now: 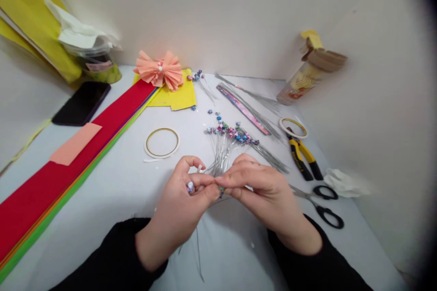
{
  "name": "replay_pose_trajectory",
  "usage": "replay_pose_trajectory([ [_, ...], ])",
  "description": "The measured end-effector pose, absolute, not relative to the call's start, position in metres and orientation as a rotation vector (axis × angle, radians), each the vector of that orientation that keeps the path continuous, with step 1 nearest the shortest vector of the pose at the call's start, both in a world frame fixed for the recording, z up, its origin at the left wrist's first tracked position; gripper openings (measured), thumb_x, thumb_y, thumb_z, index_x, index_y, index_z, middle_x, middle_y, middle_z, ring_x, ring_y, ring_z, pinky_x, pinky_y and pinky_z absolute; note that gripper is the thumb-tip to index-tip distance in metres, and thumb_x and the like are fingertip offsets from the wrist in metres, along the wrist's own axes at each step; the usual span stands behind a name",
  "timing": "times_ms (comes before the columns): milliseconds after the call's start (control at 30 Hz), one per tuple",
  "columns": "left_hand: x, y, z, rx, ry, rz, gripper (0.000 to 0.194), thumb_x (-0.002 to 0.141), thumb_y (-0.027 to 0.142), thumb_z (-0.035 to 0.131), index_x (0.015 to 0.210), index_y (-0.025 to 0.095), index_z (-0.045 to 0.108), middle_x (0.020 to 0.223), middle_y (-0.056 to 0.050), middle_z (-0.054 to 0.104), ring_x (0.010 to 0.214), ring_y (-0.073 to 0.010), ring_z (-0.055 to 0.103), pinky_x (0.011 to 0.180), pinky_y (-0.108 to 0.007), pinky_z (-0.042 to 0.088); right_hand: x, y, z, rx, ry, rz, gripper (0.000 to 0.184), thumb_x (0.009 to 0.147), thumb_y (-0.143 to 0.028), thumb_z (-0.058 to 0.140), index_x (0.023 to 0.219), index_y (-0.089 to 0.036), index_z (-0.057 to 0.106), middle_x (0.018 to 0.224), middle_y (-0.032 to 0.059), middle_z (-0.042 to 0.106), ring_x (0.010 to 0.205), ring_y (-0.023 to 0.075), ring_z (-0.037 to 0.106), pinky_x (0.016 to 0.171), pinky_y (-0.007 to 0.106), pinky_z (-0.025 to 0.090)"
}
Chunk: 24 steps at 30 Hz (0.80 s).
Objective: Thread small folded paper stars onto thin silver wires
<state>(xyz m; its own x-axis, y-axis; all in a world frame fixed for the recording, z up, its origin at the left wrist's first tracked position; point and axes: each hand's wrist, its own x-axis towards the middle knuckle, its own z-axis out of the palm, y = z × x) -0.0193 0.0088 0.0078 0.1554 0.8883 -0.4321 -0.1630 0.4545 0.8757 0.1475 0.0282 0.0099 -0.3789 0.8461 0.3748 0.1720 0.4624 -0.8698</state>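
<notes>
My left hand (186, 198) and my right hand (261, 186) meet above the table, fingertips pinched together around a small green and blue paper star (221, 189). Fingers hide most of it. Another small white and purple star (190, 186) is tucked between the fingers of my left hand, and thin wire (199, 257) hangs below that hand. A scrap of white tape (200, 168) appears to cling to a left finger. Just beyond my hands lies a bunch of wire stems (223, 152) tipped with colourful paper stars (235, 132).
Tape rolls (178, 146) (306, 132), pliers (300, 157), scissors (319, 204) and a crumpled tissue (344, 183) lie around. Loose wires (252, 104) are behind. Long coloured paper (41, 182), a peach paper flower (160, 69), a phone (82, 103) and two cups (99, 61) (302, 84) line the sides.
</notes>
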Motion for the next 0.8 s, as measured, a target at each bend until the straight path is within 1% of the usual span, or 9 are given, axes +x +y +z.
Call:
replay_pose_trajectory([
  [67,-0.0192,0.0096,0.0064,0.775,1.155,0.877,0.038,0.074,0.021,0.068,0.093,0.024,0.034,0.062,0.006,0.066,0.054,-0.0068,0.047,0.053,-0.018,0.034,0.148,0.0288,0.0107,-0.874,-1.82,0.972,0.024,0.084,-0.015,0.067,0.099,-0.032,0.075,0.079,0.001,0.075,0.072,0.0179,0.065,0.074,0.038,0.049],
  [133,-0.0195,0.0102,0.0051,0.777,1.143,0.869,0.04,0.075,0.024,0.068,0.098,0.024,0.036,0.06,0.008,0.062,0.05,-0.0063,0.044,0.051,-0.018,0.033,0.1488,0.0296,0.0119,-0.909,-1.791,0.994,0.022,0.084,-0.016,0.068,0.097,-0.031,0.075,0.079,0.0013,0.076,0.073,0.0182,0.065,0.074,0.038,0.049],
  [233,-0.02,0.0109,0.0041,0.818,1.152,0.851,0.043,0.077,0.026,0.068,0.106,0.023,0.036,0.063,0.01,0.059,0.046,-0.0045,0.04,0.05,-0.02,0.033,0.1503,0.0308,0.0127,-0.983,-1.742,1.023,0.017,0.082,-0.019,0.069,0.094,-0.029,0.076,0.076,0.0018,0.075,0.072,0.018,0.063,0.07,0.036,0.048],
  [333,-0.0201,0.0115,0.0043,0.849,1.176,0.844,0.043,0.08,0.024,0.066,0.109,0.023,0.035,0.064,0.011,0.058,0.049,-0.005,0.045,0.054,-0.02,0.036,0.1516,0.0315,0.0115,-1.039,-1.7,1.07,0.015,0.082,-0.02,0.069,0.092,-0.028,0.077,0.077,0.003,0.074,0.073,0.0183,0.063,0.066,0.033,0.047],
  [433,-0.02,0.0113,0.0046,0.854,1.18,0.849,0.044,0.08,0.023,0.066,0.111,0.023,0.035,0.065,0.01,0.058,0.059,-0.0071,0.053,0.06,-0.021,0.038,0.152,0.0317,0.0095,-1.039,-1.643,1.152,0.015,0.082,-0.02,0.068,0.092,-0.028,0.077,0.082,0.0036,0.074,0.077,0.0186,0.064,0.065,0.032,0.048],
  [500,-0.0203,0.0107,0.0044,0.846,1.168,0.857,0.045,0.08,0.023,0.066,0.112,0.023,0.035,0.067,0.009,0.059,0.063,-0.0079,0.055,0.062,-0.021,0.039,0.1515,0.0318,0.0084,-1.033,-1.613,1.186,0.014,0.081,-0.02,0.069,0.09,-0.028,0.077,0.082,0.0033,0.073,0.077,0.0182,0.064,0.065,0.031,0.047],
  [700,-0.0217,0.009,0.0033,0.785,1.151,0.854,0.047,0.079,0.026,0.068,0.113,0.024,0.035,0.067,0.01,0.058,0.063,-0.0072,0.054,0.06,-0.019,0.037,0.1483,0.0317,0.0069,-1.041,-1.583,1.234,0.011,0.079,-0.02,0.071,0.086,-0.027,0.077,0.078,0.0032,0.072,0.075,0.0178,0.062,0.063,0.031,0.046],
  [800,-0.0214,0.0093,0.0032,0.778,1.149,0.86,0.047,0.08,0.025,0.068,0.114,0.024,0.036,0.066,0.011,0.056,0.059,-0.0058,0.052,0.058,-0.019,0.036,0.1475,0.0312,0.0063,-1.066,-1.549,1.254,0.011,0.078,-0.02,0.071,0.085,-0.026,0.077,0.077,0.0026,0.07,0.071,0.0165,0.06,0.061,0.03,0.045],
])
